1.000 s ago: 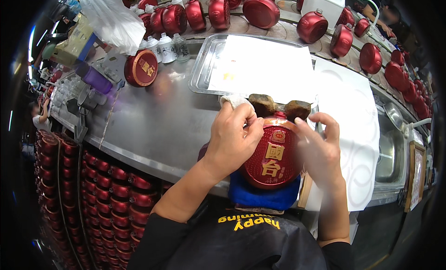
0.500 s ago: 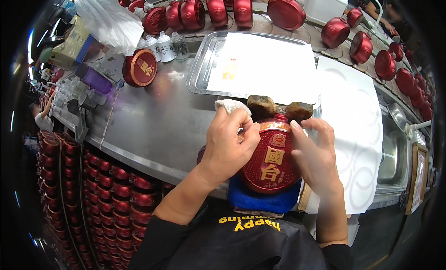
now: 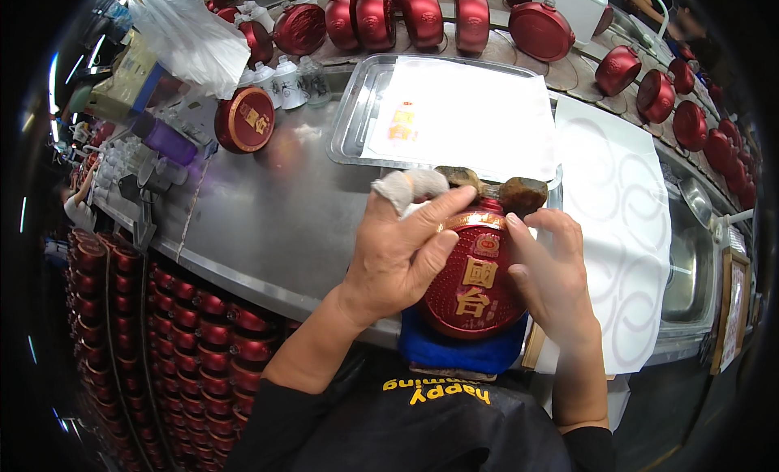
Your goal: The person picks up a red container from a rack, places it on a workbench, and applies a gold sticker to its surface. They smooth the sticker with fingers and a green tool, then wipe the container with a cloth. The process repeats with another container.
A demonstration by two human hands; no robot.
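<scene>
A round, flat red bottle (image 3: 469, 301) with raised gold characters lies face up on a blue cloth pad (image 3: 454, 354), its neck pointing away from me. A narrow gold-orange strip (image 3: 479, 220) curves across its shoulder. My left hand (image 3: 389, 249) is open over the bottle's upper left, forefinger stretched toward the neck and thumb apart; pale cloth (image 3: 406, 186) wraps one of its fingers. My right hand (image 3: 556, 269) grips the bottle's right edge, thumb tip at the strip's right end. Two dark, worn blocks (image 3: 523, 196) flank the neck.
A metal tray (image 3: 345, 131) holding a white sheet (image 3: 479, 107) lies beyond the bottle. Another red bottle (image 3: 245, 120) stands at left on the steel counter (image 3: 276, 220). More red bottles (image 3: 422, 17) line a curved conveyor. White paper (image 3: 617, 228) covers the right side, beside a sink (image 3: 690, 269).
My left hand has gone from a pinch at the strip's left end to spread fingers, its forefinger reaching nearer the neck. My right hand stays put. Bottles on the conveyor have shifted along to the right.
</scene>
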